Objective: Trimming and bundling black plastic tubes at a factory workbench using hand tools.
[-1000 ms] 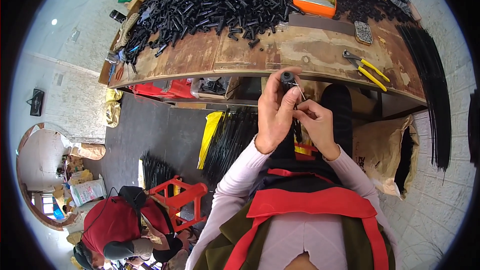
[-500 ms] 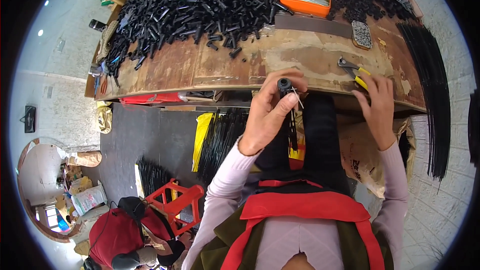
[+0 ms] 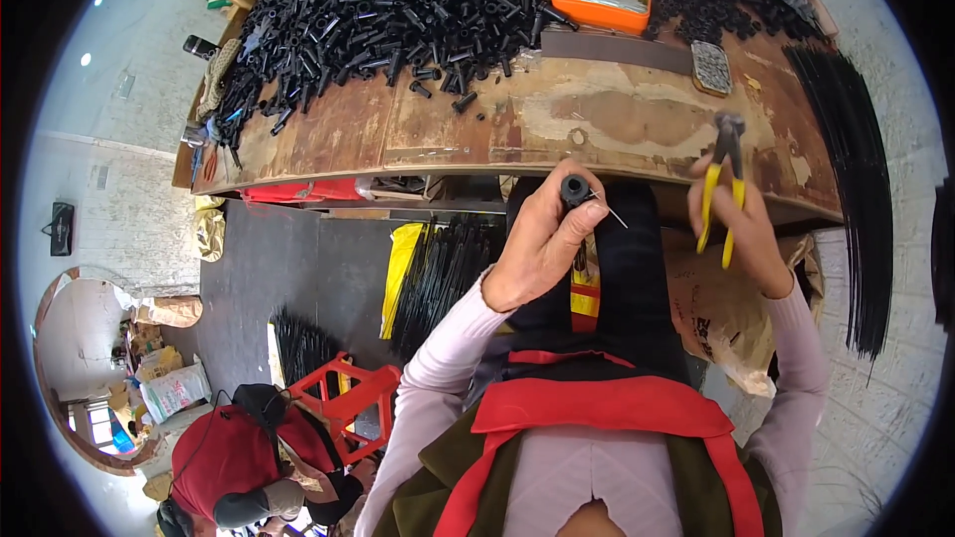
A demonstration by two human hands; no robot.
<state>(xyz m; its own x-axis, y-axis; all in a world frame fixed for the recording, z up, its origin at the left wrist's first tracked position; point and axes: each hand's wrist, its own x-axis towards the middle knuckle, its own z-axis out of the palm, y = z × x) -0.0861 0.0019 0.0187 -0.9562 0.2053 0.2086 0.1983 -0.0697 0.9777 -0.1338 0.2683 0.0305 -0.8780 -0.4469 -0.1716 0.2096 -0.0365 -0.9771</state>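
Above my lap, my left hand (image 3: 532, 259) grips a short black tubular piece (image 3: 574, 190), with its round hollow end facing up. A thin pale wire or pin (image 3: 616, 217) sticks out sideways by the thumb. To the right, my right hand (image 3: 751, 239) is closed around the yellow handles of end-cutting pincers (image 3: 729, 151). Their metal head points away from me, over the front part of the worn wooden bench (image 3: 627, 109). The pincers are apart from the tubular piece. The grip of some right fingers is blurred.
A large heap of black tubular pieces (image 3: 398, 25) covers the bench's back. An orange box (image 3: 602, 18) of thin pale pins and a small tin (image 3: 710, 70) stand nearby. Long black strands (image 3: 865, 219) hang at right. Lower left, a person (image 3: 254, 457) bends beside a red stool (image 3: 348, 408).
My right hand has picked the yellow-handled pincers up off the bench and drawn them toward me. My left hand still grips the black piece, turned slightly.
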